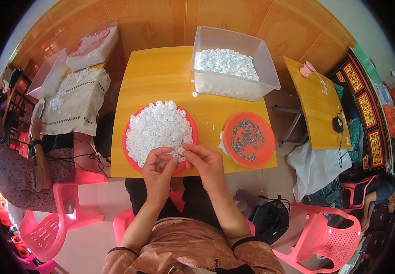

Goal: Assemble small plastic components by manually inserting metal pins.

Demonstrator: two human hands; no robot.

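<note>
Hands: left hand [157,166] and right hand [205,160] meet, fingertips pinched on one small white plastic ring [179,151] above the near rim of the red round plate [131,157].
Plate: heaped with white rings, on the yellow wooden counter [161,73].
Right: orange round plate of small metal springs [247,139].
Far: clear plastic tub [234,61] of white pieces.

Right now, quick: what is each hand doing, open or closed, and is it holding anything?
Left hand: fingers curled, pinching a small white plastic ring over the red plate.
Right hand: closed in a pinch on the same ring.
</note>
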